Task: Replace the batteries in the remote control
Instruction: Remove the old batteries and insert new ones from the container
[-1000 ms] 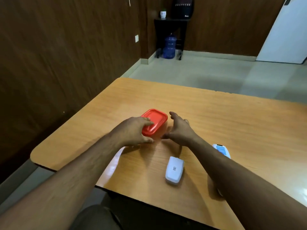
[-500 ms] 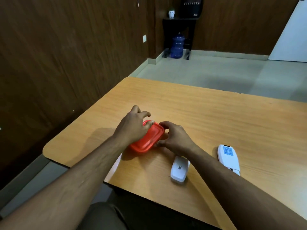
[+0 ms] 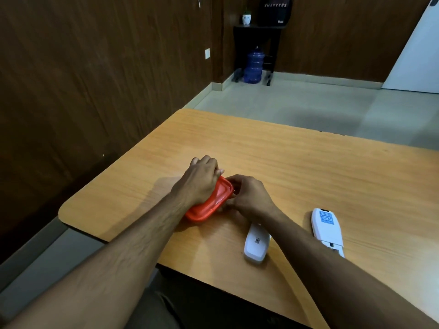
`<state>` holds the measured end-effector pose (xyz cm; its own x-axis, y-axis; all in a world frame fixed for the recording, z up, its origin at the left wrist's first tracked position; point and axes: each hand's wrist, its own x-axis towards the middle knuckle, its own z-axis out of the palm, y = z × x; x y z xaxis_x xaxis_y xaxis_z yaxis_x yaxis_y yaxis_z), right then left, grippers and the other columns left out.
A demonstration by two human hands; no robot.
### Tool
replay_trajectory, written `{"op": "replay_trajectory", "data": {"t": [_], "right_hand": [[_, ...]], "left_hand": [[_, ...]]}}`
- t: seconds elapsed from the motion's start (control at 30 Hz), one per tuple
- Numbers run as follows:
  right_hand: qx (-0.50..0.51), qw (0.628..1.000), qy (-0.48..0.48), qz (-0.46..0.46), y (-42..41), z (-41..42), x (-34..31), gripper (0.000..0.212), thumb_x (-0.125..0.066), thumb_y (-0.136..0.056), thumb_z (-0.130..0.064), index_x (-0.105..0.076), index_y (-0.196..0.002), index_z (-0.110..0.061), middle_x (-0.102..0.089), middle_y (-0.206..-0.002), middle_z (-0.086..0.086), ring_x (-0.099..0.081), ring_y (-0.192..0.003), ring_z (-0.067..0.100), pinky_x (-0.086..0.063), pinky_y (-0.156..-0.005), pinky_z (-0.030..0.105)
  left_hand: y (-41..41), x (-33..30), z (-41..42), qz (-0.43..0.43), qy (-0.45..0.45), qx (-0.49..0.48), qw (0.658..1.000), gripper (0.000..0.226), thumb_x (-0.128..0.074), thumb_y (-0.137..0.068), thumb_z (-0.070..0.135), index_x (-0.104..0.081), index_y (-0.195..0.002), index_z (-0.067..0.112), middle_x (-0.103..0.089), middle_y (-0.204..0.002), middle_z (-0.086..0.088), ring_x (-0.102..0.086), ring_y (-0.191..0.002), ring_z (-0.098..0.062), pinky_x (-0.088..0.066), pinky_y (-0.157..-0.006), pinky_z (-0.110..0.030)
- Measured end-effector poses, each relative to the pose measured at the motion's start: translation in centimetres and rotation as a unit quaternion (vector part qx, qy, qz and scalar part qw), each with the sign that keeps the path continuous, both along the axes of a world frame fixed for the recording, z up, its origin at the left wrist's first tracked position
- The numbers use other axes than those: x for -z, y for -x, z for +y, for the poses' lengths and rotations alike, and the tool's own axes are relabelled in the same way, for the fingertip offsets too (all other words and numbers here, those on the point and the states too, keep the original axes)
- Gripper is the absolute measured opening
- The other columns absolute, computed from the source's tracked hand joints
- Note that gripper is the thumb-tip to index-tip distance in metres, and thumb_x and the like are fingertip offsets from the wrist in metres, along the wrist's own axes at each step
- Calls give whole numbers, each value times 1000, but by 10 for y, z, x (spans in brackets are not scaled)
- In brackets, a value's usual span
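A small box with a red lid (image 3: 213, 203) sits on the wooden table (image 3: 308, 174). My left hand (image 3: 199, 181) lies over its far left side, fingers curled around the far edge. My right hand (image 3: 249, 195) grips the lid's right rim with its fingertips. Two white remote controls lie face down near the table's front edge: one (image 3: 256, 244) just behind my right wrist, partly hidden by my forearm, and another (image 3: 326, 227) further right, bearing a blue label. No batteries are visible.
The table's front edge runs close below the remotes, its left rounded corner at the lower left. A dark wood wall stands on the left. On the floor far behind stand a blue water jug (image 3: 254, 67) and a black stand (image 3: 259, 32).
Both hands closed in on the red-lidded box from open reach to a grip. The box has shifted nearer to me and slightly left, and my view has panned a little left.
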<state>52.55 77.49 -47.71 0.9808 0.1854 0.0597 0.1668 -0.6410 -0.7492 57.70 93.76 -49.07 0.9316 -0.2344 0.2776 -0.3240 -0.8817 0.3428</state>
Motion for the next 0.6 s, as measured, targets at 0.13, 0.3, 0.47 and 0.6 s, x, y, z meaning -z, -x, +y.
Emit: {"op": "replay_trajectory", "data": {"t": [0.13,0.3,0.47,0.6], "right_hand": [[-1,1000,9,-26,-2,2,-4,60,-88,-59,-25,-70,-116,-20,-74,-103,-4,-64,-93,11,-53,-83,28],[-10,999,35,-33,-2,1,-7,46,-83,-67,-23,-72,-111,-17,-74,-97,0,-66,-89,16,-54,-81,34],[-13,998,65,9,0,-1,-7,20,-79,-70,-16,-69,-87,-13,-72,-80,3,-65,-77,21,-54,-71,39],[-50,996,16,72,-6,-9,-19,20,-56,-81,-2,-73,-93,-4,-73,-86,10,-66,-80,25,-52,-72,35]], "left_hand": [[3,-1,2,-33,23,-26,999,26,-35,-101,41,-50,-98,20,-46,-100,4,-37,-94,-12,-35,-75,-33],[12,-9,-1,-98,51,-24,994,17,-36,-100,35,-38,-88,24,-40,-96,5,-34,-89,-11,-32,-72,-32],[18,-19,-7,-134,105,-5,985,20,-36,-102,35,-42,-90,20,-42,-93,4,-44,-68,-10,-34,-55,-28],[23,-25,1,-163,186,-18,969,25,-33,-100,37,-47,-92,19,-46,-91,6,-48,-64,0,-33,-50,-17]]}}
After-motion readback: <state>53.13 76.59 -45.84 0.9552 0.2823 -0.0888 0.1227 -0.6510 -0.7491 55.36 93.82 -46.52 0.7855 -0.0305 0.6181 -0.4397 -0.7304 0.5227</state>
